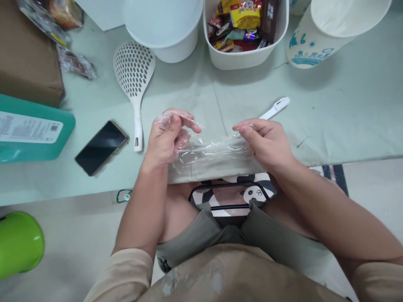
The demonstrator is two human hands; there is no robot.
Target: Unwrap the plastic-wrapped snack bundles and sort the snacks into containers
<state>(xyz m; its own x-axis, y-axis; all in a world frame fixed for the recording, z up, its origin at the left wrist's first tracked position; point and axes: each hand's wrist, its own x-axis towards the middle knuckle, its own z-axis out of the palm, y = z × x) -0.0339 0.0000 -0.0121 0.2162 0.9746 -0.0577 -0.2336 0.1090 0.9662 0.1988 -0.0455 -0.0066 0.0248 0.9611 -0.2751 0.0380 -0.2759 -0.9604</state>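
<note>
Clear plastic film [214, 152] stretches above the tabletop's [192, 94] near edge, pinched in the grip of both the left hand [171, 136] and right hand [264, 140]; beyond lie a slotted spoon [134, 71] and a candy-filled container [242, 58].

The white skimmer [134, 79] and the phone [101, 147] block the left side of the table [201, 92]. The right side, below the patterned paper cup [315, 37], is open for a hand.

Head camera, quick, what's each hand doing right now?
Left hand: loosely curled, holding clear plastic film wrapped about its fingers.
Right hand: closed, pinching the other end.
</note>
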